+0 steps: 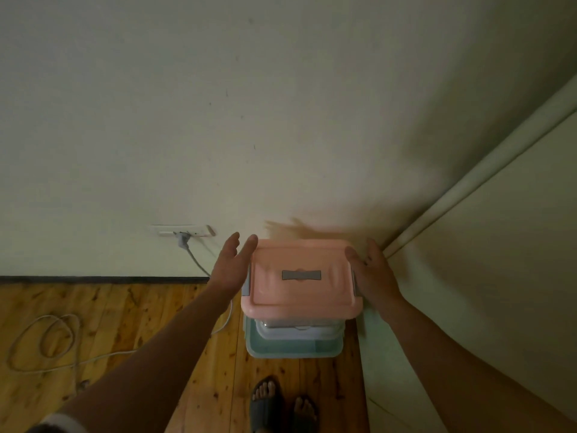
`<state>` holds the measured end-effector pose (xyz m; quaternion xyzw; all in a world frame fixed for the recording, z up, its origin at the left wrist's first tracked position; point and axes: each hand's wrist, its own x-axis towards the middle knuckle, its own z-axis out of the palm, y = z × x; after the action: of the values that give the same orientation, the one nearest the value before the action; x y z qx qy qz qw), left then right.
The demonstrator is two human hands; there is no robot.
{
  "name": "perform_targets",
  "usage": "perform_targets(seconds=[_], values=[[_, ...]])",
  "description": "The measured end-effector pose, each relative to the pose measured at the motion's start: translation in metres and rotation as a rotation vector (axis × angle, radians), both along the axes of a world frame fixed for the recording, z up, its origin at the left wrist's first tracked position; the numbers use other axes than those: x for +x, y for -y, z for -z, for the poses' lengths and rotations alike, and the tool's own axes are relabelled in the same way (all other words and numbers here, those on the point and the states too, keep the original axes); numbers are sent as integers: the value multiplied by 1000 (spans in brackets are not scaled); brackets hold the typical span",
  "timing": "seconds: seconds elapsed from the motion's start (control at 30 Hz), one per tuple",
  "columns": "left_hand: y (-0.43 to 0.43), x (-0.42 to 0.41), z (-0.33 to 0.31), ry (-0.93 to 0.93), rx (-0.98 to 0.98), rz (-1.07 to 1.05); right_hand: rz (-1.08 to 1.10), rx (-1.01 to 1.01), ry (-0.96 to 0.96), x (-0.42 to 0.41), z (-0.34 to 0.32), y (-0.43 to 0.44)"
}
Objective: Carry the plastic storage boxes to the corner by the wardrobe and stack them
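A pink-lidded plastic box (301, 282) with a grey handle and grey side clasps sits on top of a stack in the corner. Beneath it show a clear box (296, 331) and a green box (293, 348) on the floor. My left hand (232, 265) is at the pink box's left side with straight fingers; whether it touches the box is unclear. My right hand (373, 273) lies flat against the box's right side, fingers straight. The pale wardrobe (468, 276) stands just right of the stack.
A wall socket (182, 231) with a grey plug sits low on the wall to the left. Its cable (46, 342) loops over the wooden floor at left. My feet in dark sandals (282, 401) stand in front of the stack.
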<state>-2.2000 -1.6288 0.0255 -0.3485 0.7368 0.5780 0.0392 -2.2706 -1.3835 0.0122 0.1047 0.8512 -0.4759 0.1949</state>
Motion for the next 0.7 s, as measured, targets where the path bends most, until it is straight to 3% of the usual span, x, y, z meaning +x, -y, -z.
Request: perform_targets(seconds=[0.4,0.7], values=[[-12,9,-68,-62,-317,194,-136,72,-98,13,-48,-6],[-23,18,-114,-116,-375,214,-132,-15,-155,20,-89,-9]])
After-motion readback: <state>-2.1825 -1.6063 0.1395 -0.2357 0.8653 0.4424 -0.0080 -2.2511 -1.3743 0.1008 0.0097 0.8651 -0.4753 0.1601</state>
